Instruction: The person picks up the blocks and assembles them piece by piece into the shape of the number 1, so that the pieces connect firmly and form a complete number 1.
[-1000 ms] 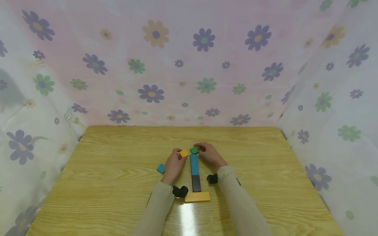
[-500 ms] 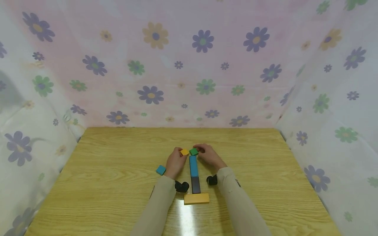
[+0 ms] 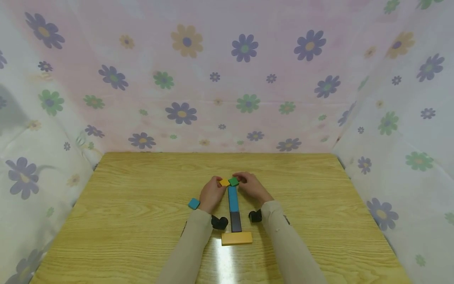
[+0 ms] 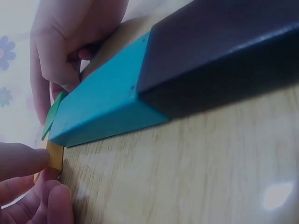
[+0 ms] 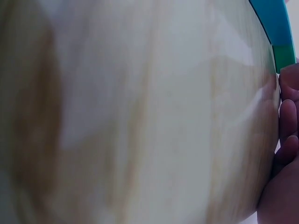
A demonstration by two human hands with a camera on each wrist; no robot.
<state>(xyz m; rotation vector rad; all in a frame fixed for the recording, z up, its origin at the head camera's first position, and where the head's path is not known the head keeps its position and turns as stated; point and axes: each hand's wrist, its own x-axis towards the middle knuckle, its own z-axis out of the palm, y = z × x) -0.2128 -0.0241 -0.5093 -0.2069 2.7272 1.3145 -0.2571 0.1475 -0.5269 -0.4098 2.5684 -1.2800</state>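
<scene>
In the head view my left hand [image 3: 211, 195] pinches a small yellow block [image 3: 224, 182] between thumb and fingers. My right hand [image 3: 252, 187] holds a small green block [image 3: 233, 181] right beside it. Both small blocks sit at the far end of a long blue block [image 3: 233, 199]. Behind that, in line, lies a dark block [image 3: 235, 221], and a long yellow block [image 3: 236, 238] lies crosswise at the near end. From the left wrist, the green block [image 4: 52, 114] looks tilted against the blue block's end, and the yellow block [image 4: 55, 156] is under my left thumb.
A small blue block [image 3: 194, 203] lies left of my left wrist. Black wrist cameras [image 3: 220, 223] sit at the inner side of both cuffs. The wooden table [image 3: 301, 177] meets a flowered cloth [image 3: 227, 118] at the back and sides.
My left hand has moved a little to the right with the small yellow block, narrowing the gap to the green one. My right hand stays nearly in place on the green block.
</scene>
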